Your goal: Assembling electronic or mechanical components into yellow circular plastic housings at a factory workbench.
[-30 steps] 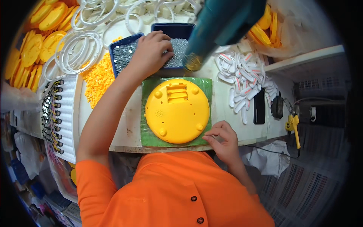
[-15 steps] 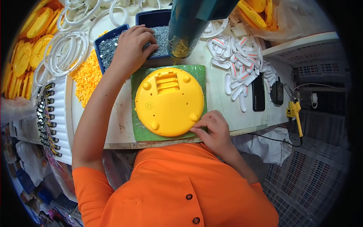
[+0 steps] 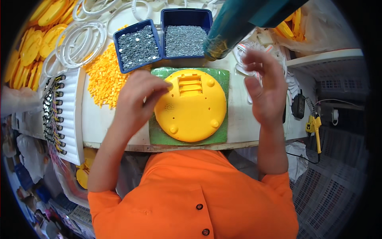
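Note:
A round yellow plastic housing (image 3: 191, 113) lies on a green mat (image 3: 217, 135), its face with the battery compartment and several round feet turned up. At its upper left rim my left hand (image 3: 141, 97) is closed in a pinch; whatever the fingertips hold is too small to make out. My right hand (image 3: 266, 85) is raised to the right of the housing, slightly blurred, fingers apart and nothing in them. Just left of that hand's fingers hangs the lower end of a teal cylindrical tool (image 3: 229, 34). Beyond the housing stand two blue bins, a smaller one (image 3: 138, 47) and a larger one (image 3: 187, 42), holding small metal parts that look like screws.
Small orange-yellow pieces (image 3: 105, 75) are heaped left of the bins. Clear rings (image 3: 81, 44) and yellow discs (image 3: 30, 49) pile up farther left, near a white ribbed tray with wired parts (image 3: 71, 115). White curved pieces (image 3: 292, 85) and a yellow-handled tool (image 3: 315, 129) are at right.
My left hand has come out of the bins, down to the housing's upper left. My right hand has let go of the housing's lower right rim and risen toward the teal tool.

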`<action>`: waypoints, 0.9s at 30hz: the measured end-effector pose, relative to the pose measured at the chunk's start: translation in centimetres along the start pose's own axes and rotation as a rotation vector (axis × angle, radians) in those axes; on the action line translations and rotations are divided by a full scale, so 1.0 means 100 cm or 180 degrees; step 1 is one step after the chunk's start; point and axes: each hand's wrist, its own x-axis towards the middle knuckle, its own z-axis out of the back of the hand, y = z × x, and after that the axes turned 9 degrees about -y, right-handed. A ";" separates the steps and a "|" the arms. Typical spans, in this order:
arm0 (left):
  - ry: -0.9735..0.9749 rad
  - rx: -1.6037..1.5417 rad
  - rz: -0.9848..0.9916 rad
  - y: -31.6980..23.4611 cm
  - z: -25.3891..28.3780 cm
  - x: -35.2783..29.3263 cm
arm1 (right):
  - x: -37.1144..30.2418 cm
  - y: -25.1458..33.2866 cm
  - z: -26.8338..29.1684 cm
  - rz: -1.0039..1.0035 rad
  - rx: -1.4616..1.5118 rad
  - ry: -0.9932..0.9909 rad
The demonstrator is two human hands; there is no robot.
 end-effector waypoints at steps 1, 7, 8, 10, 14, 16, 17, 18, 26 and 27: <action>0.0090 -0.0033 0.0107 -0.005 0.004 -0.015 | 0.016 0.004 -0.014 0.0003 0.0460 -0.0062; 0.0403 -0.0289 0.0342 -0.034 0.005 -0.079 | 0.081 0.000 -0.025 -0.0127 0.1554 0.1364; 0.0383 -0.0269 0.0372 -0.036 0.003 -0.084 | 0.079 0.009 -0.033 -0.0129 0.1579 0.1397; 0.0336 -0.0046 0.0172 -0.043 -0.004 -0.090 | 0.066 0.031 -0.047 -0.0566 0.1605 0.0555; 0.0376 0.0016 0.0170 -0.042 -0.012 -0.092 | 0.064 -0.002 -0.031 -0.0293 0.2893 0.1627; 0.0421 0.0027 0.0157 -0.039 -0.011 -0.091 | 0.049 0.009 -0.038 -0.0498 0.2689 0.1018; 0.0475 0.0027 0.0142 -0.037 -0.010 -0.091 | 0.047 0.028 -0.037 -0.0586 0.1205 0.1069; 0.0468 0.0048 0.0150 -0.038 -0.010 -0.090 | 0.040 0.026 -0.034 -0.0762 0.1290 0.0999; 0.0724 -0.0058 0.0056 -0.037 -0.002 -0.080 | 0.021 0.015 -0.023 -0.1034 0.2831 0.1087; 0.0716 -0.0062 0.0050 -0.035 0.001 -0.078 | 0.018 0.028 -0.023 -0.1213 0.2509 0.0860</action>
